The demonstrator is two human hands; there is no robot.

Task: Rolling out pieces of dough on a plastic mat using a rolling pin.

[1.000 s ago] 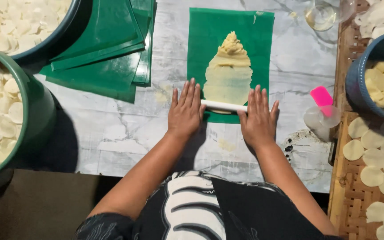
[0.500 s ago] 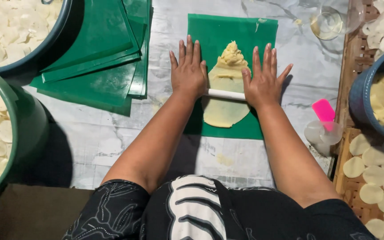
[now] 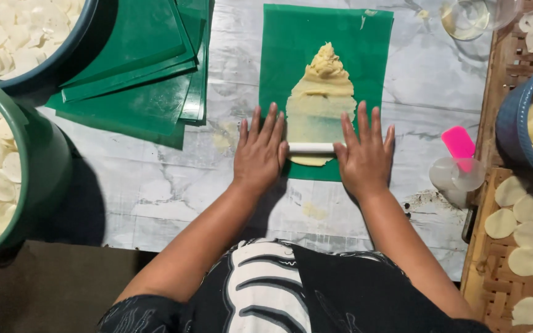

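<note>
Both hands lie flat, palms down, fingers spread and pointing away from the person: the left hand and the right hand each press one end of a thin white rolling pin lying crosswise between them. The pin sits on the near end of a pale dough strip on a green mat, whose near edge lies just under the wrists. Bare marble tabletop opens left of the left hand; beyond it lies a stack of green mats
</note>
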